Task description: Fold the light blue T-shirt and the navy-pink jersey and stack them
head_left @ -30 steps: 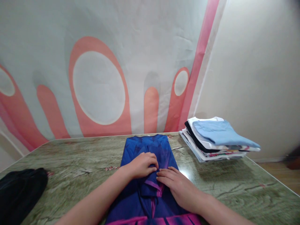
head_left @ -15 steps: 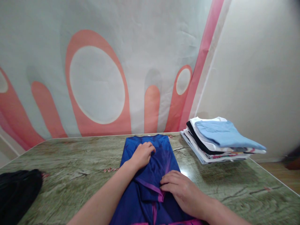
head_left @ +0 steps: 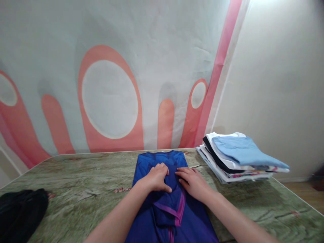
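A blue-to-purple shirt (head_left: 196, 216) lies lengthwise in front of me, its sides folded in and its collar at the far end. A sleeve (head_left: 164, 216) with magenta trim is laid over its middle. My left hand (head_left: 157, 178) rests on the upper part of the shirt, fingers slightly bent and thumb apart. Opposite it, my right hand (head_left: 192, 182) lies on the folded layer near the right edge, with fingers stretched out. Both hands touch the cloth from above, and no cloth shows pinched in either.
To the right, a stack of folded clothes (head_left: 250, 148) has a light blue garment on top. A black cloth item (head_left: 22, 212) lies at the left. The table (head_left: 83, 182) has a wood-like pattern and meets a patterned backdrop (head_left: 149, 67) at the back.
My right hand has moved forward along the shirt, from beside the trimmed sleeve to level with my left hand. The left thumb now shows apart from its fingers. The view has tilted slightly up.
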A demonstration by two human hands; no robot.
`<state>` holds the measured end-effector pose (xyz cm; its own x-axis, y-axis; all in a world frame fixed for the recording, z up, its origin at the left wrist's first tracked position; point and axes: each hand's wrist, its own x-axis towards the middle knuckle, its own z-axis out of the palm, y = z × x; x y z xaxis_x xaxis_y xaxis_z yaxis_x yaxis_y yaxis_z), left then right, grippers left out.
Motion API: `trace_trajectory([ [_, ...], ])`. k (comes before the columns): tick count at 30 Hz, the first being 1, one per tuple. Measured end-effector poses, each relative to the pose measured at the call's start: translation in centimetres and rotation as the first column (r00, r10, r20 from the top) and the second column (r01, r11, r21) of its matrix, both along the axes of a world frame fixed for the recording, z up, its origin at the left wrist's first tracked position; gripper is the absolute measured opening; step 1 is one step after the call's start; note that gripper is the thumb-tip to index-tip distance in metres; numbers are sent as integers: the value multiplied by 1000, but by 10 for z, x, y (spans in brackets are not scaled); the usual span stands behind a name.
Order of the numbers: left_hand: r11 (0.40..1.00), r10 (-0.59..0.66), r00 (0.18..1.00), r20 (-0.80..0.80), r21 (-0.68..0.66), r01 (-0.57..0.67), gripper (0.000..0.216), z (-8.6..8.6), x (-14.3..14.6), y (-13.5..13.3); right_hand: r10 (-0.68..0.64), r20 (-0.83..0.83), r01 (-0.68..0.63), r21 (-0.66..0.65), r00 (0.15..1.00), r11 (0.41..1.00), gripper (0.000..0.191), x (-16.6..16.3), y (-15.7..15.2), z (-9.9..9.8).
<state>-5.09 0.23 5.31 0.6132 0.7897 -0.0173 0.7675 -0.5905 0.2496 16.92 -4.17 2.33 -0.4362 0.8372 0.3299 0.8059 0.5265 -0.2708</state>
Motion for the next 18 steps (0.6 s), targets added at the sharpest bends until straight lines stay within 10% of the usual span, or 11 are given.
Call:
trace_trajectory([
  [7, 993, -19, 983, 181, 119, -2, 19, -3, 15, -4, 171, -99, -156, 149, 980, 976, 37, 1, -7, -6],
  [18, 989, -54, 987, 154, 146, 31, 40, -30, 7, 13, 456, -170, -454, 54, 874, 889, 35, -17, -31, 6],
])
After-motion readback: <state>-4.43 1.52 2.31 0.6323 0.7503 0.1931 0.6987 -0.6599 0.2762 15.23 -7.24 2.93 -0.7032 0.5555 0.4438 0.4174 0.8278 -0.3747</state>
